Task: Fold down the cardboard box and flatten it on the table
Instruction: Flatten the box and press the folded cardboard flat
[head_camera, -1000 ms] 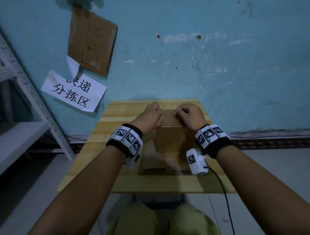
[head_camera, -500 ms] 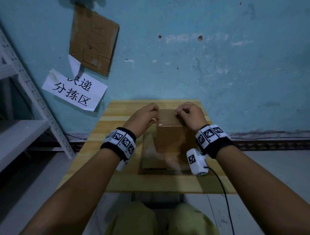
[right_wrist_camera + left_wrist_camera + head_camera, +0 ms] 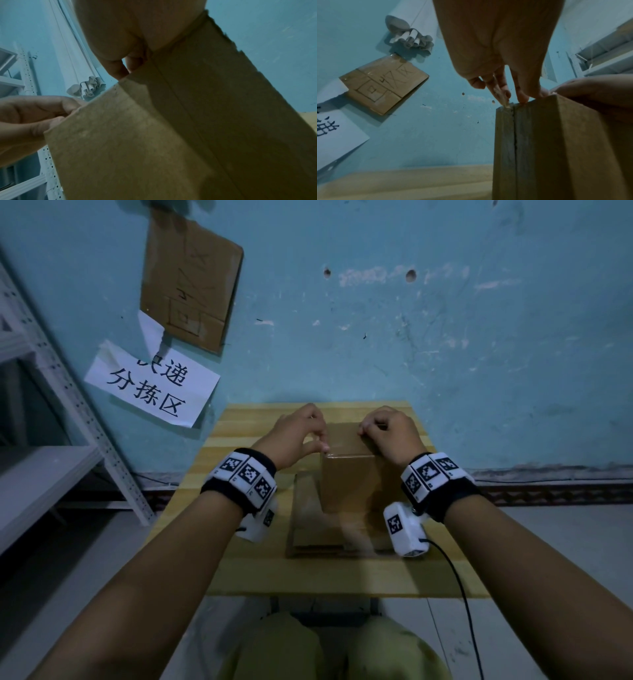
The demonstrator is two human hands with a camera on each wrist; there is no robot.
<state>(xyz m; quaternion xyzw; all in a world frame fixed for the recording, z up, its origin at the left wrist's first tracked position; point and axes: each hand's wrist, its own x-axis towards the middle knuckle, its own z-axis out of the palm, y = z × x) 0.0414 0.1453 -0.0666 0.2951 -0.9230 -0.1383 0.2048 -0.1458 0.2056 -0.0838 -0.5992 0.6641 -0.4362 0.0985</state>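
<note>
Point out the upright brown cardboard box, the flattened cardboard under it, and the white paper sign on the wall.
Upright brown cardboard box (image 3: 347,482): head view, on its near face.
Flattened brown cardboard (image 3: 308,529): head view, on the left part showing beside the box.
White paper sign with black characters (image 3: 150,386): head view, on its middle.

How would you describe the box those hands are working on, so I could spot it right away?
Find the wooden table against the blue wall. At its middle stands the cardboard box, upright on flattened cardboard, with the left hand and right hand at its top corners. It is the only cardboard standing up; the rest lies flat.
</note>
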